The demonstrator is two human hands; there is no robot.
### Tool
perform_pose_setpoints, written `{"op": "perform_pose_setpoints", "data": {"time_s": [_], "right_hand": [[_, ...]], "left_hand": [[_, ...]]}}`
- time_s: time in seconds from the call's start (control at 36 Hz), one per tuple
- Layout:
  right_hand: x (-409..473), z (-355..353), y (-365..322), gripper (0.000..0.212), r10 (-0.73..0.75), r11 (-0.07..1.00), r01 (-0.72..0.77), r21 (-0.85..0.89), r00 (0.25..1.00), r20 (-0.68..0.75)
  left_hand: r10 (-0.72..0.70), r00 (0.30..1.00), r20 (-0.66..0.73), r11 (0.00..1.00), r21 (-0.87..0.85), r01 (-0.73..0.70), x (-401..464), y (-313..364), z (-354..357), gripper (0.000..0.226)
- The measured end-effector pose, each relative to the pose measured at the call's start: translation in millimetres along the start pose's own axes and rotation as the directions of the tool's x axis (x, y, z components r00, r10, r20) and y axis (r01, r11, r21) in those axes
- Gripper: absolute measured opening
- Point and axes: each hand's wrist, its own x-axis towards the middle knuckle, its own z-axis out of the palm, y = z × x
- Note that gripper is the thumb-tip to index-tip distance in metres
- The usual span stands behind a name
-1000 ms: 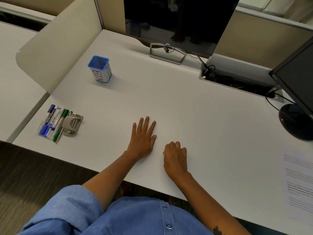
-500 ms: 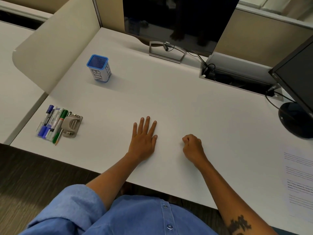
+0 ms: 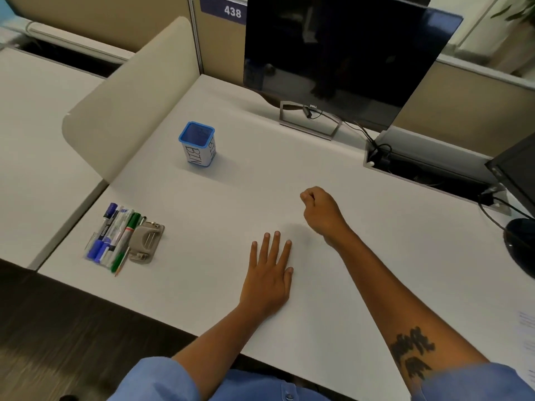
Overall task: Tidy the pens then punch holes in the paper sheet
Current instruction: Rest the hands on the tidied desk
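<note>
On the white desk [image 3: 202, 198] the left hand [image 3: 269, 279] lies flat, palm down, its fingers [image 3: 276, 244] straight and slightly spread, holding nothing. The right hand [image 3: 320, 209] hangs just above the surface beyond it, curled into a loose fist with the knuckles up; whether anything sits inside the curl cannot be told, since the palm faces away. The thumb tip and first finger meet at the front of the fist.

Much is cut off or dim. The paper sheet [image 3: 525, 340] shows only as a pale sliver with faint print at the right edge, well apart from both hands, most of it out of frame. The lower edge of the view is blurred across the blue sleeves.

The pens [image 3: 111, 238] lie in a tight bundle near the desk's front left corner, well to the left of the left hand's fingers; blue and green caps show, but the single pens are hard to separate. The grey hole punch [image 3: 146, 243] touches the bundle on its right side. The blue-rimmed bin [image 3: 198, 144], lettered BIN, stands upright farther back, well apart from the pens and both hands. A dark monitor [image 3: 341, 53] stands at the rear.
</note>
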Motion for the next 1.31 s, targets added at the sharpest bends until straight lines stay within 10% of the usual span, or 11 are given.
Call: {"op": "perform_pose_setpoints", "data": {"time_s": [0.5,1.31], "right_hand": [[141,113,-223,0.014,-0.298,0.868,0.366,-0.335,0.924,0.239],[194,153,-221,0.013,-0.398,0.871,0.433,-0.234,0.899,0.182]], "left_hand": [[0.005,0.997,0.079,0.995,0.101,-0.013,8,1,-35,0.071],[0.007,0.999,-0.047,0.987,0.160,0.001,23,-13,32,0.077]]}}
